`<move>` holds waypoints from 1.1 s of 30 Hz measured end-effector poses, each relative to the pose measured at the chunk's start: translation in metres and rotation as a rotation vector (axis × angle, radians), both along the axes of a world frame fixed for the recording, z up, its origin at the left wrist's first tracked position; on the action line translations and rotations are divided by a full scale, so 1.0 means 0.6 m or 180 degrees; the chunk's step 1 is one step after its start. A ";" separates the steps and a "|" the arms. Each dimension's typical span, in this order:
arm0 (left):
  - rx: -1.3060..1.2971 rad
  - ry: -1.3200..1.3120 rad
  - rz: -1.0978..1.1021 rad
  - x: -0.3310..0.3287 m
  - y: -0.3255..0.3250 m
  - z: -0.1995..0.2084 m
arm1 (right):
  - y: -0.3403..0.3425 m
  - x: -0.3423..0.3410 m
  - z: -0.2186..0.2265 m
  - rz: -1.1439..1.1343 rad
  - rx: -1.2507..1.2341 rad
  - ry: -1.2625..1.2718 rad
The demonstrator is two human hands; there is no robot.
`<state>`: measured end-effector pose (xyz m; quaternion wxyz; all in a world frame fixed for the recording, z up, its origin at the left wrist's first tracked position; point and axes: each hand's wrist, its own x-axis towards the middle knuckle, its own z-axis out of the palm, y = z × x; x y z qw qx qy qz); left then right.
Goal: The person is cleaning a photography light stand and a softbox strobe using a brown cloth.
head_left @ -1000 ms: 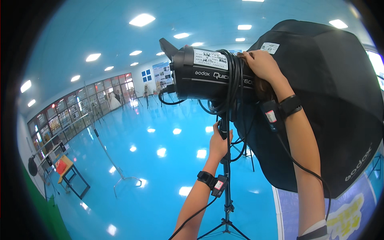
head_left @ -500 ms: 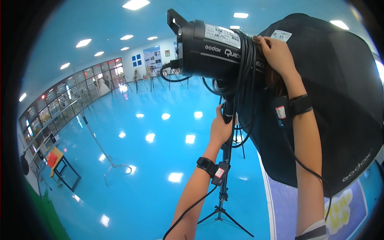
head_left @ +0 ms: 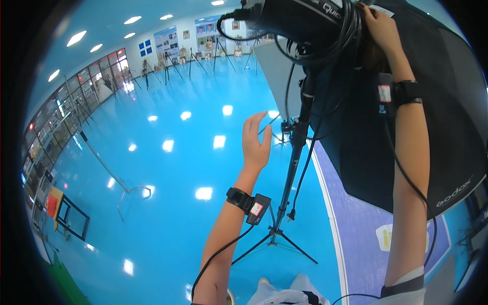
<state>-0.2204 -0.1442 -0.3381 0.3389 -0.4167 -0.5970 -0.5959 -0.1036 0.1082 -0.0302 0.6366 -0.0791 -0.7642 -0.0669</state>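
Note:
A black studio flash head (head_left: pixel 300 18) sits on top of a black light stand (head_left: pixel 296 147), with a coiled black cable (head_left: pixel 345 30) looped around its rear. A large black softbox (head_left: pixel 437 112) is fixed to its front at the right. My right hand (head_left: pixel 381 28) is raised and rests on the joint between the flash head and the softbox. My left hand (head_left: pixel 255 142) hangs in the air left of the stand pole, fingers apart, holding nothing. Both wrists carry black bands with small devices and wires.
The stand's tripod legs (head_left: pixel 274 244) spread on the glossy blue floor (head_left: pixel 168 193). A purple mat (head_left: pixel 366 229) lies under the softbox. Another thin stand (head_left: pixel 109 173) is at the left, a small black frame table (head_left: pixel 68 218) farther left. Several tripods (head_left: pixel 203 56) line the far wall.
My left hand has let go of the stand pole and moved left, opening. The view has tilted down, so the flash head now sits at the top edge.

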 end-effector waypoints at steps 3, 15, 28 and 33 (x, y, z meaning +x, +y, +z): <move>-0.0276 -0.0420 -0.0271 -0.008 -0.018 -0.035 | -0.035 0.006 0.001 -0.0005 0.0014 0.0148; -0.1320 -0.0597 -0.1284 0.015 0.014 -0.060 | -0.091 0.039 0.000 -0.0107 0.0021 0.0366; -0.2252 -0.1669 -0.3964 0.044 0.089 -0.100 | -0.193 0.133 0.000 -0.0145 -0.0086 0.0227; -0.2527 -0.1826 -0.4358 0.039 0.085 -0.105 | -0.241 0.130 0.003 -0.0210 -0.0498 0.0128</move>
